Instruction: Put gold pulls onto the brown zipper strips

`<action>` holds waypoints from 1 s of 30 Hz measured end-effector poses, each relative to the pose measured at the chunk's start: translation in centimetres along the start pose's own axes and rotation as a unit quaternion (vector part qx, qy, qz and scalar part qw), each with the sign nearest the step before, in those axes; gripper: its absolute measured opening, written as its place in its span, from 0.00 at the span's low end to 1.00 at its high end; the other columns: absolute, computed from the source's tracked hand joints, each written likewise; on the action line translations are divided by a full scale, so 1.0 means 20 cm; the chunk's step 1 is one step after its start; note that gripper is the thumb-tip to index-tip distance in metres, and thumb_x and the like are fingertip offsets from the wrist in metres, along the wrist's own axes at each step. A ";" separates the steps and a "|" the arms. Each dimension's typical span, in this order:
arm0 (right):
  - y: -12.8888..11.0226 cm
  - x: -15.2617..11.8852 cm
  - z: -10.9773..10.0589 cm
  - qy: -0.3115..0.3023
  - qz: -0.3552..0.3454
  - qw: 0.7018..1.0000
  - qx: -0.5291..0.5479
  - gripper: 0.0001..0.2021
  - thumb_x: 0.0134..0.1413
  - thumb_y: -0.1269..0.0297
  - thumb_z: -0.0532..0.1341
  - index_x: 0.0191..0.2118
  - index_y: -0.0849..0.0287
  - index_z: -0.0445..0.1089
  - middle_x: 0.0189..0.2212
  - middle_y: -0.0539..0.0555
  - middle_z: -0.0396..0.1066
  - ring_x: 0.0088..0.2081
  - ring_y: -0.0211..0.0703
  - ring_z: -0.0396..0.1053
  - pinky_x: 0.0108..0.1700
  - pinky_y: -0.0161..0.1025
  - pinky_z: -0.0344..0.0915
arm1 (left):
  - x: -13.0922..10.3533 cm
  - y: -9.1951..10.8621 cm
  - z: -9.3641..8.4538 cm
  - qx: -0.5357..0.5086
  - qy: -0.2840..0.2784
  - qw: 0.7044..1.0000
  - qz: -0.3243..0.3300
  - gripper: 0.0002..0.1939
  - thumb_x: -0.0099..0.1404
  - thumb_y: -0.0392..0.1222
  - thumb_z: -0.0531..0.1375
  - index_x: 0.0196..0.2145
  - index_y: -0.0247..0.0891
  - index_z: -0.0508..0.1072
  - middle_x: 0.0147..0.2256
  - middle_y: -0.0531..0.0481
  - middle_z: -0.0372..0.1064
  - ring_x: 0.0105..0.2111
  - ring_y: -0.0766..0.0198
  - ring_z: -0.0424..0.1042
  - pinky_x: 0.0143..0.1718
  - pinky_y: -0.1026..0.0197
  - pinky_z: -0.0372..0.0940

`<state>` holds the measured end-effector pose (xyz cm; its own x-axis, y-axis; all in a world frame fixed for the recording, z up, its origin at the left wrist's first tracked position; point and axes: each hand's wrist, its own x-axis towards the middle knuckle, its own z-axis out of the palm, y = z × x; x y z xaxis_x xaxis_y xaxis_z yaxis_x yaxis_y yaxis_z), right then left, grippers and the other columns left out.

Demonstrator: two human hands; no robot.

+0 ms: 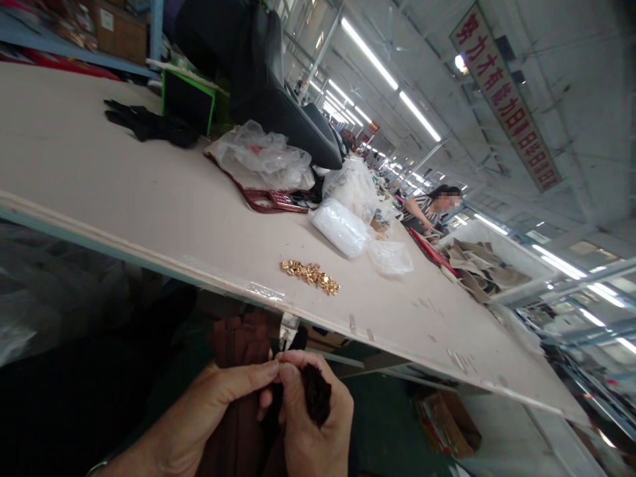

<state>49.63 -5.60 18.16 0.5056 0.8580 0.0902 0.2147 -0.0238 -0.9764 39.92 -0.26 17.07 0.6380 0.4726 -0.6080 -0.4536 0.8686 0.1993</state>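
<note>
At bottom centre, grips a dark brown bunch [317, 396] in the curled right hand [318, 417]; pinches narrowly with the left hand [214, 396] against it, perhaps on something small. Has gold pieces [311, 275] above, on the table [209, 228], mid-frame.

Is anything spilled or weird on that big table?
Maybe: small, shiny gold-coloured pieces lie in a loose heap near the edge of the long, pale, flat table, with no tray under them. They could be spilled, or put there on purpose; I can't tell.
</note>
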 end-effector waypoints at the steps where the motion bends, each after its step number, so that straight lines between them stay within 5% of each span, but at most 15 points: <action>1: 0.00 0.00 0.00 -0.002 -0.006 1.000 -0.002 0.13 0.58 0.52 0.63 0.33 0.57 0.76 0.19 0.49 0.69 0.18 0.36 0.63 0.22 0.34 0.63 | 0.00 0.00 0.00 0.004 0.005 1.000 0.009 0.13 0.33 0.35 0.77 0.17 0.33 0.78 0.16 0.49 0.73 0.18 0.65 0.70 0.22 0.66 0.67; 7: 0.03 0.01 -0.01 0.005 -0.074 0.996 -0.043 0.08 0.60 0.58 0.62 0.35 0.54 0.77 0.29 0.52 0.70 0.25 0.38 0.67 0.24 0.34 0.63 | 0.02 0.00 -0.01 0.030 0.005 0.998 0.054 0.14 0.33 0.36 0.77 0.18 0.34 0.78 0.17 0.51 0.73 0.18 0.67 0.69 0.22 0.67 0.65; 13: 0.06 0.04 -0.02 -0.041 -0.034 0.997 -0.054 0.09 0.63 0.58 0.59 0.40 0.54 0.75 0.30 0.51 0.70 0.25 0.37 0.66 0.25 0.33 0.62 | 0.04 0.01 -0.02 0.062 -0.020 0.993 0.102 0.09 0.43 0.38 0.74 0.18 0.36 0.77 0.18 0.52 0.73 0.19 0.66 0.70 0.24 0.66 0.66; 23: 0.09 0.10 0.01 -0.005 -0.116 0.987 -0.116 0.10 0.65 0.63 0.57 0.45 0.54 0.74 0.34 0.53 0.73 0.34 0.40 0.71 0.37 0.36 0.68 | 0.06 0.03 0.01 0.113 0.020 0.985 0.127 0.11 0.43 0.41 0.74 0.18 0.36 0.76 0.20 0.52 0.73 0.22 0.66 0.70 0.26 0.66 0.64; 27: 0.07 0.13 -0.02 0.032 -0.055 0.998 -0.027 0.09 0.56 0.60 0.65 0.41 0.58 0.76 0.29 0.52 0.75 0.31 0.41 0.71 0.33 0.34 0.68 | 0.04 0.02 -0.02 0.151 0.005 0.979 0.139 0.12 0.44 0.43 0.73 0.17 0.37 0.75 0.18 0.53 0.71 0.21 0.67 0.67 0.25 0.66 0.63; 30: 0.06 0.13 -0.06 -0.014 0.014 0.999 0.038 0.09 0.47 0.61 0.70 0.33 0.60 0.76 0.22 0.49 0.72 0.24 0.37 0.67 0.28 0.33 0.65 | 0.03 0.01 -0.04 0.191 -0.017 0.969 0.154 0.08 0.45 0.42 0.72 0.22 0.37 0.78 0.19 0.55 0.70 0.22 0.68 0.66 0.25 0.67 0.62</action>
<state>52.23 -4.06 17.53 0.4872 0.8713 0.0584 0.1365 -0.0100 -0.9906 39.65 0.12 16.24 0.5326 0.7173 -0.4493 -0.3670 0.6740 0.6410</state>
